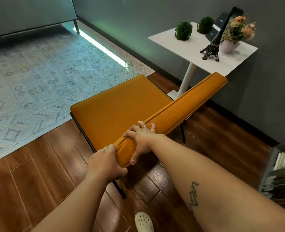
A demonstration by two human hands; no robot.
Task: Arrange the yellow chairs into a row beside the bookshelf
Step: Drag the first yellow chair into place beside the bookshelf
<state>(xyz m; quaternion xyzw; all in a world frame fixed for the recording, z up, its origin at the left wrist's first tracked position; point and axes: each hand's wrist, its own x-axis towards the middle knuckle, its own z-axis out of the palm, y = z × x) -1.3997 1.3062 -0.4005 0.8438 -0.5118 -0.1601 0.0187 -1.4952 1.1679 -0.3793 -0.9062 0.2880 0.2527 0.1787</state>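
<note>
One yellow chair point(120, 104) with thin black legs stands on the wooden floor at the rug's corner, its padded backrest running from lower centre toward the white side table. My left hand point(103, 163) grips the near end of the backrest. My right hand point(142, 138) grips the backrest top just beyond it, fingers curled over and thumb under. The bookshelf point(282, 178), packed with books, shows at the right edge. No other yellow chair is in view.
A white side table point(185, 41) holds two green plant balls, an Eiffel Tower model, dark cards and a flower pot, close behind the chair. A patterned blue-grey rug point(38, 77) covers the left floor. A grey sofa point(29, 12) stands at the top left. My white shoe point(144, 221) is below.
</note>
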